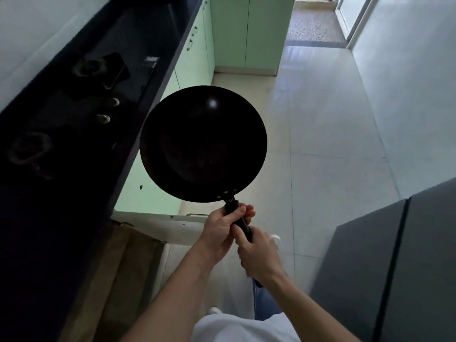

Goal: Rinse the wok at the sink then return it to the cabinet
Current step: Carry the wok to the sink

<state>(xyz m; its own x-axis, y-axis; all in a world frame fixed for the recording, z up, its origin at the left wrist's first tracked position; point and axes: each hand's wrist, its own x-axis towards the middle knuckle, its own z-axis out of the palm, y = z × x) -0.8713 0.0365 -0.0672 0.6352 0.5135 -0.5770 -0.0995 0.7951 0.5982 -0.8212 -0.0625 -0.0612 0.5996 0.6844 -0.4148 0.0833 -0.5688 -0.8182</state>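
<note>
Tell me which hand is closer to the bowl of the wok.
Left. The left hand grips the handle just below the bowl of the wok; the right hand grips it farther down, nearer the person's body.

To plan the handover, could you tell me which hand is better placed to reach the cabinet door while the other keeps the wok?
Probably left: the left hand is on the side of the cabinet door; the right hand also grips the wok handle.
</note>
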